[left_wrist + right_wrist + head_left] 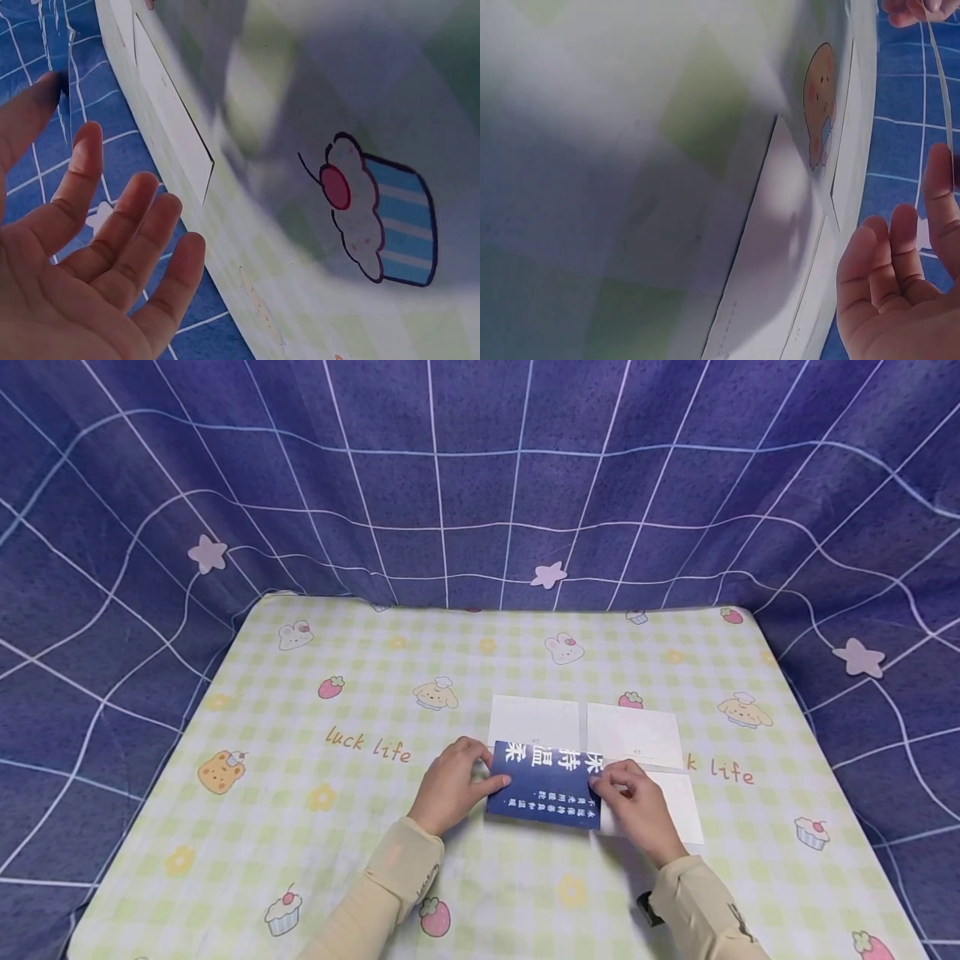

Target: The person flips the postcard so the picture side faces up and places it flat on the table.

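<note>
A dark blue postcard [543, 793] with white Chinese characters is held between both hands, raised over the tablecloth. My left hand [453, 785] pinches its left edge between thumb and index finger. At the opposite edge, the thumb and index finger of my right hand [637, 806] grip it. Behind and beneath lie white postcards, blank side up: one at back left [534, 718], one at back right [633, 733], and another at front right [681, 806], partly hidden by the right hand. In the right wrist view the held postcard [940, 75] appears edge-on.
A checked tablecloth [322, 843] printed with cartoon animals, cupcakes and strawberries covers the table. A blue curtain [480, 485] with white grid lines and stars surrounds the back and sides. A small dark object [649, 908] shows at the right wrist.
</note>
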The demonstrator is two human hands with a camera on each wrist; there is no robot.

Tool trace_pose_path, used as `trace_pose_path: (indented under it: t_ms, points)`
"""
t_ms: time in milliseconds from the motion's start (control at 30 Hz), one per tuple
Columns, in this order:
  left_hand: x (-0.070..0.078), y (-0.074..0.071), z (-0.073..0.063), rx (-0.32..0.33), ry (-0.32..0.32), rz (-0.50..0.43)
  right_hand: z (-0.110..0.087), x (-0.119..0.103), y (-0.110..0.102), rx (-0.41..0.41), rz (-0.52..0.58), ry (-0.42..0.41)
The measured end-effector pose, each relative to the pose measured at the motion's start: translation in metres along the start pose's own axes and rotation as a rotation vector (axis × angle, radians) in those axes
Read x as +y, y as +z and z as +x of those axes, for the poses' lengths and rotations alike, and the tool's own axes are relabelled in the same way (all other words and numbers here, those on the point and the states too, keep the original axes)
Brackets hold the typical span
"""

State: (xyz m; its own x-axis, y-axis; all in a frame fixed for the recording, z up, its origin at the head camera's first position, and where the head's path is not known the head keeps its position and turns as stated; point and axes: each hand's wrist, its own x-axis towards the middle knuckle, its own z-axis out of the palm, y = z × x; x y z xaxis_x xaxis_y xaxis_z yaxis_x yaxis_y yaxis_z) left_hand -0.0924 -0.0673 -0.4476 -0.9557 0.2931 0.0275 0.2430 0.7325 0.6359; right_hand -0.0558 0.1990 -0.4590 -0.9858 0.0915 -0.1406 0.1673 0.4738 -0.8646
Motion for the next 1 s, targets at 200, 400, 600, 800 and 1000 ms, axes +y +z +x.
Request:
trace_pose_path:
  t_ms: [200,400,600,800,1000]
  points:
    - [0.000,0.000,-0.001,0.010,-0.016,-0.001,0.000,-0.001,0.001,0.006,-0.040,-0.025]
    - [-0.001,-0.002,0.000,0.007,-0.045,0.003,0.001,0.000,0.004,0.013,-0.078,-0.060]
    - [-0.004,-0.006,-0.001,0.007,-0.056,0.020,0.001,-0.003,0.005,0.004,-0.109,-0.085]
    - [-0.007,-0.008,-0.003,0.012,-0.065,0.037,0.003,-0.009,0.008,-0.008,-0.132,-0.108]
    - [-0.013,-0.011,-0.004,0.023,-0.081,0.044,0.004,-0.015,0.010,-0.026,-0.144,-0.132]
